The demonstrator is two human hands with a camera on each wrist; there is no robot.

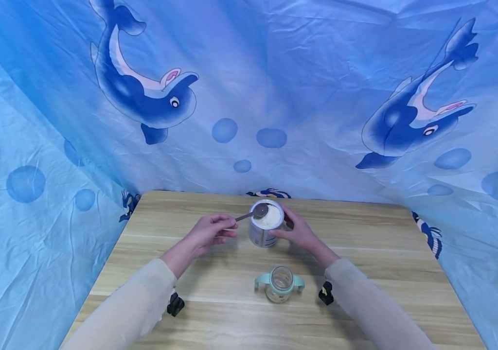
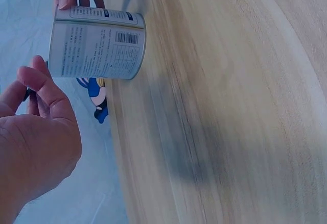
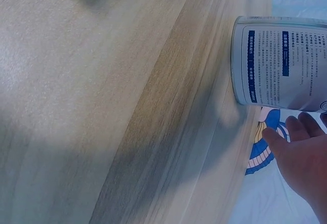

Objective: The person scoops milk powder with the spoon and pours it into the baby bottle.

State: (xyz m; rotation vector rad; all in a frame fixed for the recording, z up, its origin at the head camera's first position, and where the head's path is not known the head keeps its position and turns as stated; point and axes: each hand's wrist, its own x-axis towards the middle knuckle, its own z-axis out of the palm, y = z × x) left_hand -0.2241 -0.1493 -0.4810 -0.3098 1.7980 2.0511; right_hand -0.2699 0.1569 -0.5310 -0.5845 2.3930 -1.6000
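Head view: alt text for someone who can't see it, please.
A person's left hand holds a dark scoop at the mouth of an open powder can that the right hand grips. A two-handled bottle stands nearer on the wooden table.

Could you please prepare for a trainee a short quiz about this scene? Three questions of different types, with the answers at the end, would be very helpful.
1. Multiple choice: which of the hands holds the dark spoon?
A. The left hand
B. The right hand
C. Neither

2. True or false: in the head view, the bottle with green handles stands on the far side of the can, away from the person.

3. Fill in the missing word: inside the open can, white ____ is visible.

Key:
1. A.
2. False; the bottle stands on the person's side of the can.
3. Powder.
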